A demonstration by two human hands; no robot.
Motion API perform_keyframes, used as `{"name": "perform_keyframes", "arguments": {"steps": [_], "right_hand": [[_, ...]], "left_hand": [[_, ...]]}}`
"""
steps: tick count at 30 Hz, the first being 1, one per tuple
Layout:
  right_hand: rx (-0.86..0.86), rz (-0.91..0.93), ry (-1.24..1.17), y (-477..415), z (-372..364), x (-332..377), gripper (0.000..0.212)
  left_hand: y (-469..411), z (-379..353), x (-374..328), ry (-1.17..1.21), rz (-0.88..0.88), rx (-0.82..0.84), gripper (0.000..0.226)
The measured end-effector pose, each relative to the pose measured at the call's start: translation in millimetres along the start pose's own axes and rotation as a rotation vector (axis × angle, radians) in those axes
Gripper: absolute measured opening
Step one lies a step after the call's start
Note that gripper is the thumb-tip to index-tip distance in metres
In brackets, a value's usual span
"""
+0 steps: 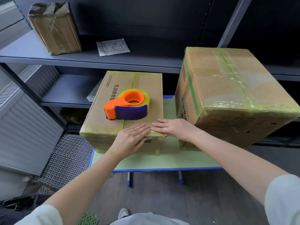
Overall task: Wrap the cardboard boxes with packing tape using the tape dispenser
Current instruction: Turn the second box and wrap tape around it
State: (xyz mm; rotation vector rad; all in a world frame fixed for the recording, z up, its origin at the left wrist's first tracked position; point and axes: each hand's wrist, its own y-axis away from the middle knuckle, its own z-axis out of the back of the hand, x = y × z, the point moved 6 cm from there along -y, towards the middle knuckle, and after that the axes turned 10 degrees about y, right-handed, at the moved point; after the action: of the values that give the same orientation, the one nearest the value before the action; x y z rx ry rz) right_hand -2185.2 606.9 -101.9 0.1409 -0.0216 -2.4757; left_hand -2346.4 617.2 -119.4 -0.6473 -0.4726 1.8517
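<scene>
A low cardboard box [142, 82] with tape along its edges lies on a small green table [162, 161]. On its lid sits an orange and purple tape dispenser [128, 105] holding a yellowish tape roll; no hand touches it. My left hand [131, 137] lies flat with straight fingers over the box's near top edge. My right hand [172, 127] presses flat on the near right corner, fingertips almost meeting the left hand's. A taller taped cardboard box [230, 98] stands on the table to the right.
A grey metal shelf unit [97, 60] runs behind the table. On it stand a small taped box [55, 28] and a white paper packet [112, 47]. White mesh panels [68, 159] and a radiator-like panel [24, 127] lie at the left.
</scene>
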Motion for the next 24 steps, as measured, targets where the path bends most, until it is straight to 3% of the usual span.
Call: {"name": "perform_keyframes", "arguments": {"steps": [3,8,17,24], "right_hand": [[0.016,0.026,0.005,-3,1,-1,0.052],[0.184,0.058,0.117,-9,-1,-2,0.058],[0.116,0.004,0.023,-7,2,1,0.053],[0.216,-0.057,0.048,-5,0,9,0.07]], "left_hand": [[-7,-7,-8,-0.084,0.007,-0.046,0.036],[-11,-15,-1,-0.181,0.054,-0.056,0.046],[-8,-16,-3,-0.182,0.001,-0.108,0.04],[-13,-11,-4,-0.168,-0.006,-0.019,0.045]]}}
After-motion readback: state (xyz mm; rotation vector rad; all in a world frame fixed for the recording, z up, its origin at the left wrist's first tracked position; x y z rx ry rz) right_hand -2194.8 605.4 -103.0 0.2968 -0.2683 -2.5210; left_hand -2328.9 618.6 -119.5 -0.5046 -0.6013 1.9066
